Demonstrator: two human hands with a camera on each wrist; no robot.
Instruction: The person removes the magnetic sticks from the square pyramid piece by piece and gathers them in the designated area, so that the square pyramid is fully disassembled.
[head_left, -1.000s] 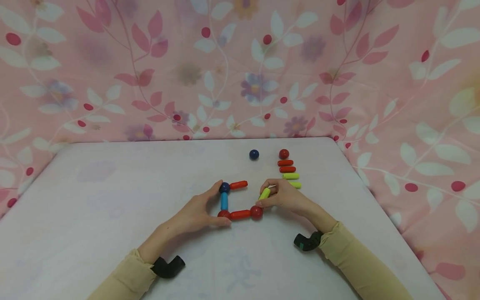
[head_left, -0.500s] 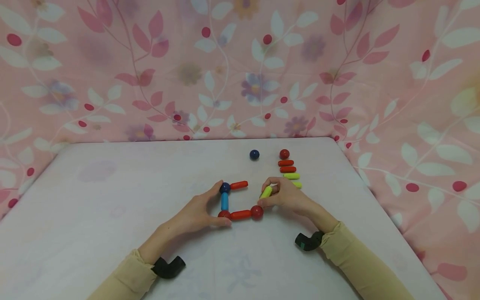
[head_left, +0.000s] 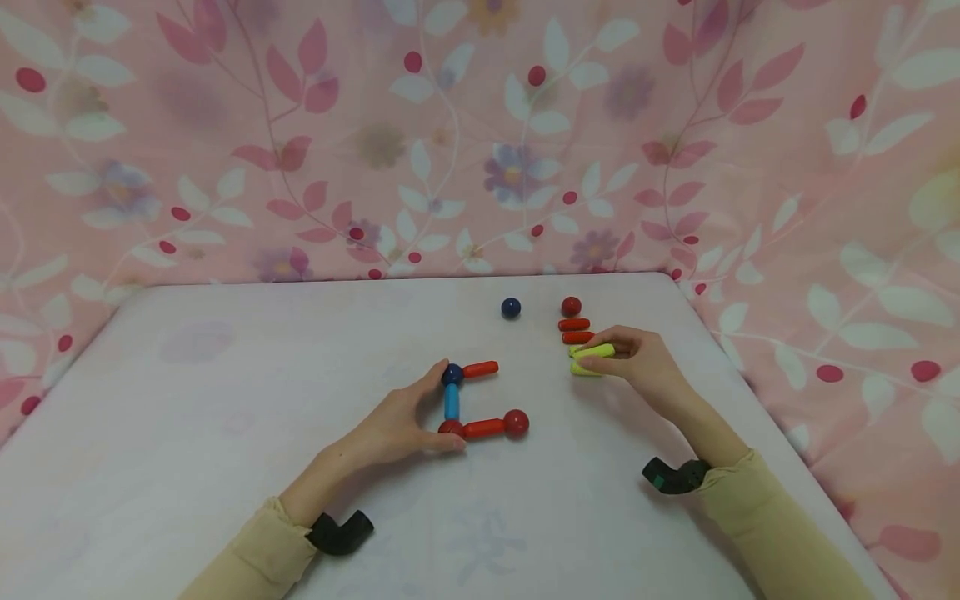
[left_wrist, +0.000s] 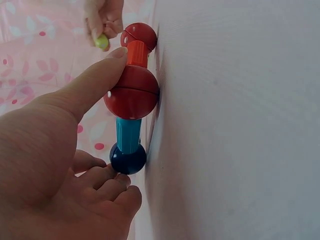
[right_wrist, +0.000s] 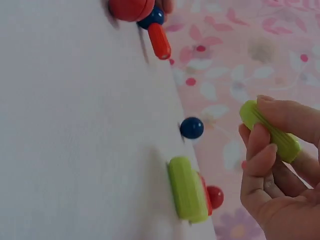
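My left hand [head_left: 382, 429] holds a three-sided rod-and-ball frame lying on the table. Its thumb presses a red ball [left_wrist: 132, 92] and its fingers touch a dark blue ball [left_wrist: 128, 158], with a light blue rod [head_left: 452, 402] between these balls. From the first ball a red rod [head_left: 484, 428] leads to another red ball [head_left: 516, 423]; another red rod [head_left: 481, 368] extends from the blue ball with its far end free. My right hand [head_left: 633, 367] pinches a yellow-green rod [right_wrist: 271, 131] above the table, over two more yellow-green rods [right_wrist: 187, 187].
Behind the right hand, two loose red rods [head_left: 574, 324] and a red ball [head_left: 572, 306] line up on the white table [head_left: 225, 433]. A loose dark blue ball [head_left: 511, 307] lies to their left. Floral pink cloth [head_left: 375, 167] hangs beyond the table's back edge.
My right hand has moved away from the frame's right red ball, rightward and back to the loose rods, still pinching the yellow-green rod. The left hand and frame stay put.
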